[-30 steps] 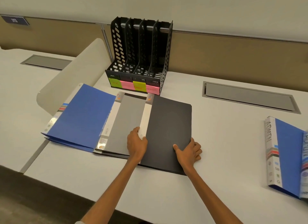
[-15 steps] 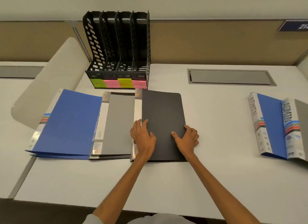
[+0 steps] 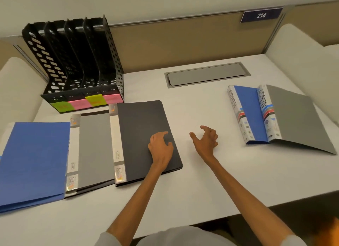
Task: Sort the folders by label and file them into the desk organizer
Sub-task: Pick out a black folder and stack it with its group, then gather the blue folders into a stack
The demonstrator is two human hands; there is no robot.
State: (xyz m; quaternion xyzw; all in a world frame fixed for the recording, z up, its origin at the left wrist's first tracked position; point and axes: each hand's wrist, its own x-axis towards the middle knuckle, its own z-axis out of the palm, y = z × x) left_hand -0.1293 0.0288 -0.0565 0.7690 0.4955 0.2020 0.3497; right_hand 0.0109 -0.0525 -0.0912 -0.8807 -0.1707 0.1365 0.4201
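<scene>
By my reading you are at the sorting step. No folder stands yet in the organizer (image 3: pixel 115 71) at the back left corner of the tabletop (image 3: pixel 201 181). Its four slots are fronted by green and pink notes (image 3: pixel 95 100), and their writing is too blurred to read.

Your left hand (image 3: pixel 161 146) rests on the dark folder (image 3: pixel 143 124) near its right edge, fingers loosely bent with the tips on the cover, gripping nothing. Your right hand (image 3: pixel 206 141) hovers over bare tabletop beside that edge, fingers spread and half curled, holding nothing.

The dark folder lies left of the middle and overlaps the grey folder (image 3: pixel 95 146). The grey folder meets the blue folder (image 3: pixel 34 159) out at the left edge. The blue ADMIN folder (image 3: pixel 247 108) and the grey ADMIN folder (image 3: pixel 297 121) lie overlapped near the right edge, well apart from your hands.

The next move, I judge, calls for reading a spine label and getting fingers under one cover. The dark folder's right and front edges lie free, so take it there. It probably flexes, so use both hands to stand it up.

Your open room is the stretch between the dark folder and the blue ADMIN folder, forward of the hatch (image 3: pixel 207 74). The dark folder's back left corner lies just beside the organizer's front, so lift before you swing toward a slot.
</scene>
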